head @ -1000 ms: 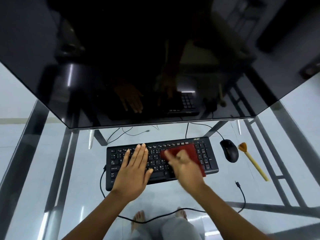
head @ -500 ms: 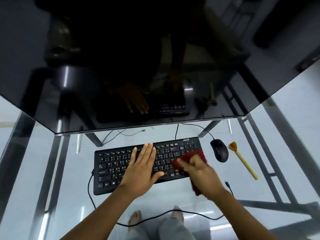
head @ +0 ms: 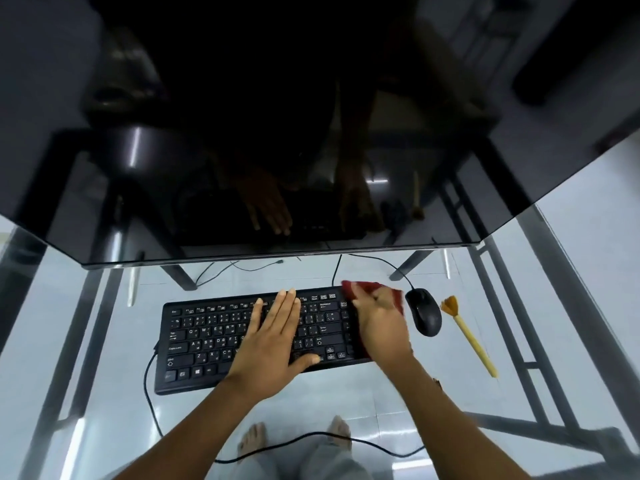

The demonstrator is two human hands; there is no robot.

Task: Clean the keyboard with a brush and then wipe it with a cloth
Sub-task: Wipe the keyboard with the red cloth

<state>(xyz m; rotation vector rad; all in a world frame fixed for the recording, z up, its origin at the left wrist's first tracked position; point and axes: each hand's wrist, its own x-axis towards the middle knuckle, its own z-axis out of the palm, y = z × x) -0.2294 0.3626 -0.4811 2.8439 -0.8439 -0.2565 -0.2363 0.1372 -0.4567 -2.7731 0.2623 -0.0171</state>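
A black keyboard (head: 207, 341) lies on the glass desk in front of me. My left hand (head: 273, 337) rests flat on its middle keys, fingers together and pointing away. My right hand (head: 381, 327) presses a dark red cloth (head: 367, 287) onto the keyboard's right end, over the number pad, which it hides. The cloth's far edge sticks out past the keyboard's back right corner. A brush (head: 467, 336) with a yellow handle and orange bristles lies on the desk to the right, beyond the mouse, untouched.
A black mouse (head: 424, 311) sits just right of the cloth, close to my right hand. A large dark monitor (head: 242, 133) overhangs the back of the desk. Cables (head: 311, 441) trail from the keyboard's left side. Metal frame bars (head: 554, 341) show under the glass.
My right hand has swept the red cloth from the keyboard's front right edge up to its back right corner. My left hand stays flat on the keys.
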